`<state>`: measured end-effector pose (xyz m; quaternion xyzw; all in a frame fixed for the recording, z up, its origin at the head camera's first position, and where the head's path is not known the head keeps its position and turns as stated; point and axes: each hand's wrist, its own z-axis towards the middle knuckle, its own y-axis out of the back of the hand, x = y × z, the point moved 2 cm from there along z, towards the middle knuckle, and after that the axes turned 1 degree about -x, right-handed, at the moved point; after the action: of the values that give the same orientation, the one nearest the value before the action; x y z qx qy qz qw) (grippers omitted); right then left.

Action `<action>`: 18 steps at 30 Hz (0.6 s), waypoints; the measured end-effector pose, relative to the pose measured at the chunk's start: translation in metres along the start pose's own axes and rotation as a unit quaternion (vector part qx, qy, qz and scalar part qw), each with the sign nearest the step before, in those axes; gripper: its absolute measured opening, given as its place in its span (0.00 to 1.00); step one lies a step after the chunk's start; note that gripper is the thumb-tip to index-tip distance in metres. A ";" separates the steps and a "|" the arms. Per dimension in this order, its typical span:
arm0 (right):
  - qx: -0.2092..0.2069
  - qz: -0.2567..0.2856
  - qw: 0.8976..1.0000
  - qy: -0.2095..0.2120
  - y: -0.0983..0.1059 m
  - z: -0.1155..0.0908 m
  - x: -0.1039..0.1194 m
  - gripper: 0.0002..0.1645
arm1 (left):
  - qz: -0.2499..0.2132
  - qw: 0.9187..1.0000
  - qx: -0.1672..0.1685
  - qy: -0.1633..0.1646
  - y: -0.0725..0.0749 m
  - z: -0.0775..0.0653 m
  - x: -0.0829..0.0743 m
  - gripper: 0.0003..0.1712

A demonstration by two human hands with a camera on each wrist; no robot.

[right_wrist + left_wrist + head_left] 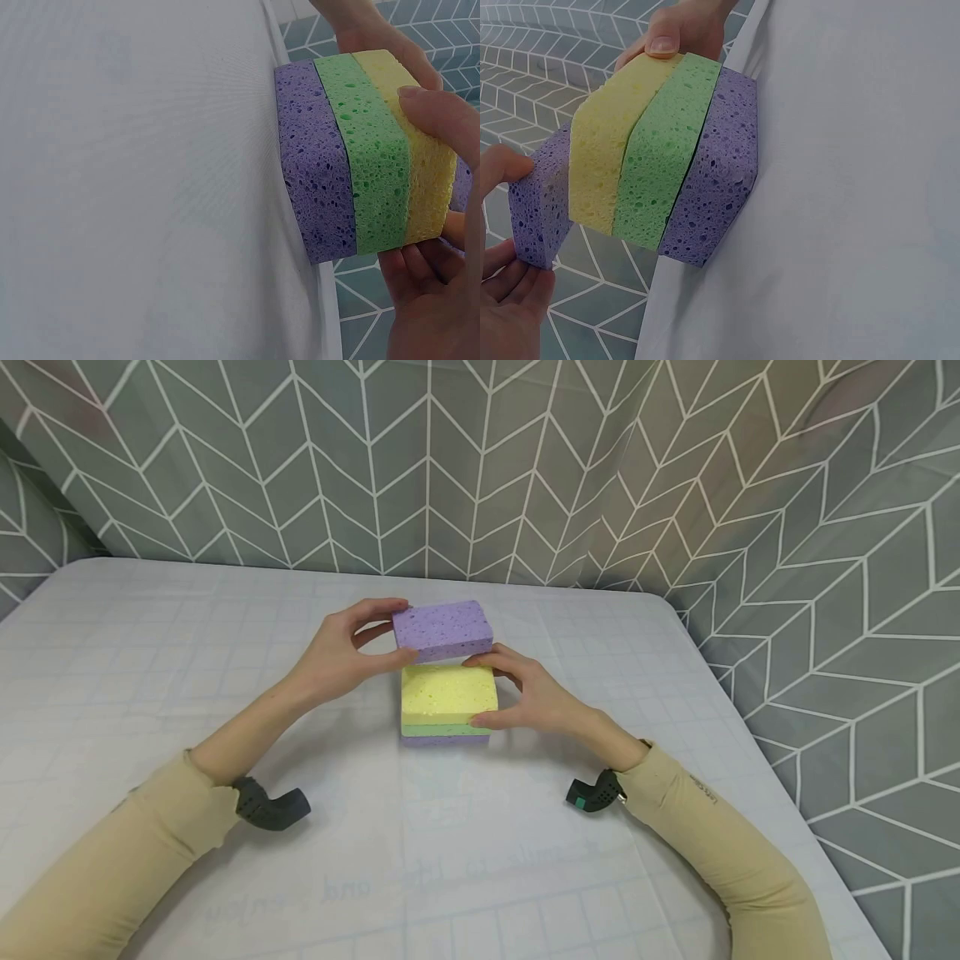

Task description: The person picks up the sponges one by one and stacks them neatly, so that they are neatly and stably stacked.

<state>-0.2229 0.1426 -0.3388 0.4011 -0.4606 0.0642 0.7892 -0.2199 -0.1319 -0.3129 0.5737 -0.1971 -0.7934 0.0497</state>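
Note:
My left hand (pixel 337 653) pinches a purple sponge (pixel 444 625) by its left end, thumb in front and fingers behind. It is raised above a stack of three sponges and slightly toward the back. On top of that stack lies a yellow sponge (pixel 448 691), over a green sponge (pixel 660 157) and a second purple sponge (pixel 313 161), which rests on the table. My right hand (pixel 534 692) grips the yellow sponge at its right end, with the thumb on the front face and fingertips at the back edge. In the right wrist view, the raised purple sponge is mostly hidden behind the yellow one.
A white cloth with faint printed lines and lettering covers the table (pixel 360 827). Behind and to the right hangs a grey curtain (pixel 450 468) with a white herringbone pattern. Dark wrist devices (pixel 272 806) stick out from both beige sleeves.

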 end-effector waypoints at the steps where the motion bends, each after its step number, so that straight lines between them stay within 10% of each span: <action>1: 0.000 0.000 1.000 -0.002 0.000 0.000 0.000 0.40 | -0.001 1.000 0.000 -0.001 0.000 -0.001 -0.001 0.38; 18: 0.001 0.020 1.000 0.016 -0.001 0.001 0.001 0.41 | -0.022 0.999 0.023 -0.002 0.003 -0.022 -0.004 0.36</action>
<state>-0.2224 0.1411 -0.3388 0.3915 -0.4556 0.0864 0.7948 -0.1985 -0.1387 -0.3143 0.5773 -0.2029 -0.7907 0.0184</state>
